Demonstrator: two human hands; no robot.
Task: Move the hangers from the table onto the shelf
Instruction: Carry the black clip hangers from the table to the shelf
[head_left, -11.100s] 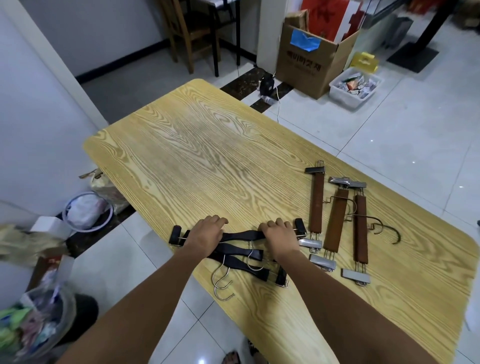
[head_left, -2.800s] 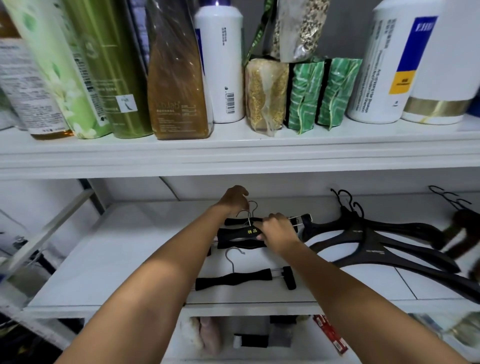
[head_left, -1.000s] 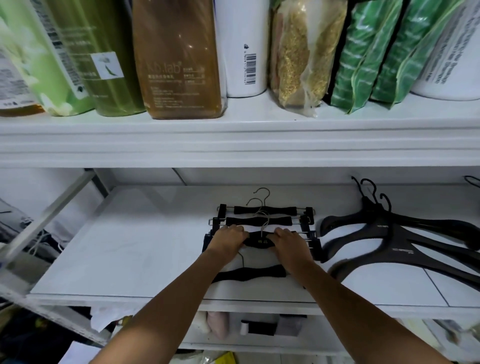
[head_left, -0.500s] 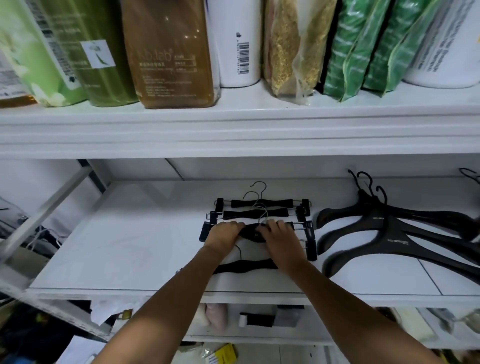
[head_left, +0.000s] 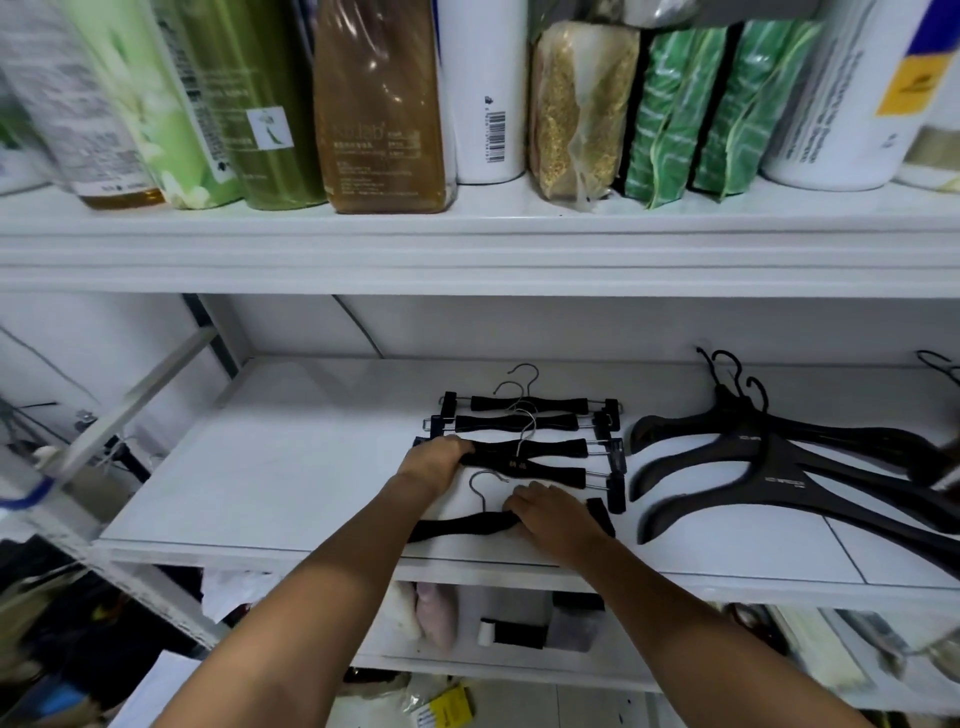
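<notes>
Several black clip hangers with silver hooks lie in a row on the white middle shelf (head_left: 291, 467). The farthest clip hanger (head_left: 530, 402) is at the back, with others stacked toward me. My left hand (head_left: 434, 462) rests on the left end of a middle clip hanger (head_left: 540, 448), fingers curled over it. My right hand (head_left: 550, 517) lies on the right part of the nearest clip hanger (head_left: 462, 526), close to the shelf's front edge; its right clip (head_left: 600, 514) shows beside my knuckles.
Large black coat hangers (head_left: 769, 467) are piled on the right of the same shelf. The upper shelf (head_left: 467, 244) carries bottles and packets, with a brown bottle (head_left: 382, 104) in the middle. A lower shelf holds small items. Clutter stands at the lower left.
My right hand left the middle hanger and came back to the nearest hanger by the shelf edge. My left hand stayed on the middle hanger's left end. The view drew back slightly.
</notes>
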